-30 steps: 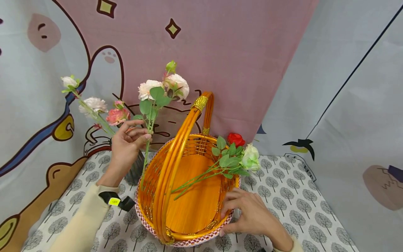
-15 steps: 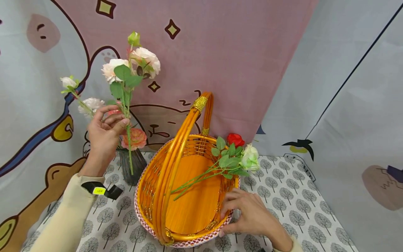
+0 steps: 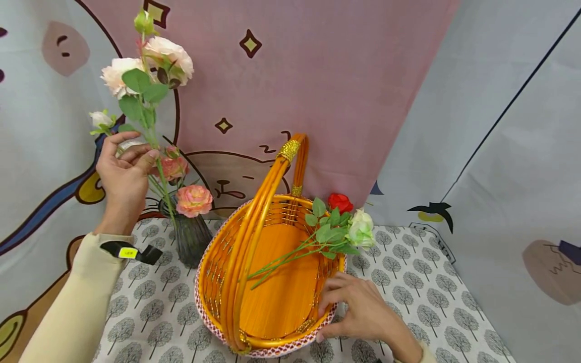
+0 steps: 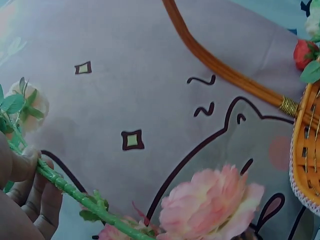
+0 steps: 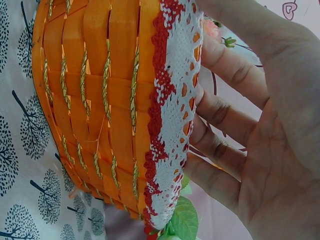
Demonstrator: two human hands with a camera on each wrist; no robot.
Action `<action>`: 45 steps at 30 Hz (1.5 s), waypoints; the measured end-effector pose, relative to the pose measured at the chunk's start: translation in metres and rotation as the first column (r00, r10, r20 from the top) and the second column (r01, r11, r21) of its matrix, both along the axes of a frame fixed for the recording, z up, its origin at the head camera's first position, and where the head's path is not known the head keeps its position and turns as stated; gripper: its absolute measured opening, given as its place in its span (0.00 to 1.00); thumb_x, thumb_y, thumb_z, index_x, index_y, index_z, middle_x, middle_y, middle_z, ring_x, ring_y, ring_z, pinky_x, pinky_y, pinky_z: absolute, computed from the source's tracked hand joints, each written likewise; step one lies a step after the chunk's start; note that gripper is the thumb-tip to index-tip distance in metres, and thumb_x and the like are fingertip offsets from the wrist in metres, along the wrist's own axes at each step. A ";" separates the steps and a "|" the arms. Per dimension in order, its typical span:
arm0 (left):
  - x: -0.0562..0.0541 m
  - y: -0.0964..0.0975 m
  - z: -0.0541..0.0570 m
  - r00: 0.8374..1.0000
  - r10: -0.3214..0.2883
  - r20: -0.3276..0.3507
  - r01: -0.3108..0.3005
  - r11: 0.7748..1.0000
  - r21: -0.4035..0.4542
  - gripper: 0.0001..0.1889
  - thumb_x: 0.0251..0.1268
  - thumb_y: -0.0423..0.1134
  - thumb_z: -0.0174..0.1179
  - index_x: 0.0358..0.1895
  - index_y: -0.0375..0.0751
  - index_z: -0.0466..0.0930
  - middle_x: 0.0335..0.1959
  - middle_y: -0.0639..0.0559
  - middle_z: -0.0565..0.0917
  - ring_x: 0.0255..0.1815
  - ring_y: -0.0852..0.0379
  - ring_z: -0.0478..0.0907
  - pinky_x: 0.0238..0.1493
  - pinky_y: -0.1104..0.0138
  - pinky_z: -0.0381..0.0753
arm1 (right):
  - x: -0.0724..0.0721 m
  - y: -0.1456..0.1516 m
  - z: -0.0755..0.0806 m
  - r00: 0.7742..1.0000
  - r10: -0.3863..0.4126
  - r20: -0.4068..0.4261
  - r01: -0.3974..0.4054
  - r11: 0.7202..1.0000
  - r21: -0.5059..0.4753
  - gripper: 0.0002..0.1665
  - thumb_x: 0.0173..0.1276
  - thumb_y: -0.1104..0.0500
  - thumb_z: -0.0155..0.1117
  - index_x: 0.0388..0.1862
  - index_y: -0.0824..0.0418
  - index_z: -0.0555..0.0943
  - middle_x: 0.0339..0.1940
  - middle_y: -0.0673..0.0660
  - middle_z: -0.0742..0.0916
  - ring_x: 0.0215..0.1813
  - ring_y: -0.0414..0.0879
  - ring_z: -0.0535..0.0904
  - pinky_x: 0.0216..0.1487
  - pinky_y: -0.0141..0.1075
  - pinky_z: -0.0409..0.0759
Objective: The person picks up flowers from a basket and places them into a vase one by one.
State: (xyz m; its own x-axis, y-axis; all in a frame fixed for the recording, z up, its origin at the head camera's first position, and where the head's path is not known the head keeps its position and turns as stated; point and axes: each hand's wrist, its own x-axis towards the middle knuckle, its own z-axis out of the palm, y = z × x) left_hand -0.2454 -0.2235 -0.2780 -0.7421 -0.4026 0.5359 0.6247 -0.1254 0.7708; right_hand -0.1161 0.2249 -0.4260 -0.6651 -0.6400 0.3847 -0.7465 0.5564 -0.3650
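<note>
My left hand (image 3: 124, 169) pinches the green stem of a cream-pink flower spray (image 3: 168, 58) between thumb and fingers. Two blooms and a bud top the spray. Its stem slants down to the mouth of a dark grey ribbed vase (image 3: 191, 244), where the lower end is hidden. Coral-pink flowers (image 3: 194, 200) and a white bud (image 3: 101, 120) rise from around the vase. My right hand (image 3: 358, 307) grips the near right rim of an orange woven basket (image 5: 95, 95), fingers over the lace-trimmed edge and thumb outside.
A red rose (image 3: 340, 202) and a pale green-white rose (image 3: 361, 228) lie across the basket's right rim, stems inside. The tall basket handle (image 3: 254, 222) arches over the middle. A printed cloth backdrop (image 3: 345, 101) hangs behind the tree-patterned tablecloth (image 3: 424, 287).
My left hand has carried the cream-pink spray from above the basket leftward and up to the vase, and its stem end is now at the vase mouth. The right hand stays at the rim.
</note>
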 end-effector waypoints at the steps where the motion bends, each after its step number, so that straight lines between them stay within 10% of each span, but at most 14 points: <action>1: -0.003 -0.002 0.000 1.000 0.006 -0.006 -0.006 1.000 0.006 0.20 0.64 0.26 0.67 0.58 0.40 0.78 0.36 0.48 0.88 0.33 0.56 0.86 0.30 0.71 0.84 | 0.000 0.000 0.000 1.000 -0.001 0.001 0.001 1.000 -0.002 0.16 0.49 0.27 0.76 0.31 0.28 0.84 0.37 0.29 0.81 0.41 0.29 0.74 0.25 0.22 0.64; 27: -0.028 -0.017 0.001 0.993 0.065 -0.096 -0.050 0.987 0.155 0.19 0.64 0.22 0.65 0.56 0.38 0.78 0.35 0.43 0.85 0.30 0.52 0.85 0.28 0.70 0.84 | 0.000 0.000 0.000 1.000 -0.004 0.001 0.004 1.000 0.002 0.16 0.49 0.27 0.76 0.32 0.28 0.84 0.37 0.29 0.81 0.41 0.28 0.74 0.25 0.22 0.63; 45: -0.026 -0.012 -0.034 0.993 0.105 0.046 -0.108 0.991 0.078 0.22 0.60 0.29 0.72 0.57 0.42 0.79 0.37 0.49 0.89 0.30 0.56 0.83 0.30 0.71 0.81 | 0.001 0.000 0.000 1.000 -0.007 0.020 0.007 1.000 -0.006 0.15 0.49 0.27 0.76 0.32 0.27 0.84 0.37 0.29 0.81 0.40 0.28 0.73 0.25 0.22 0.63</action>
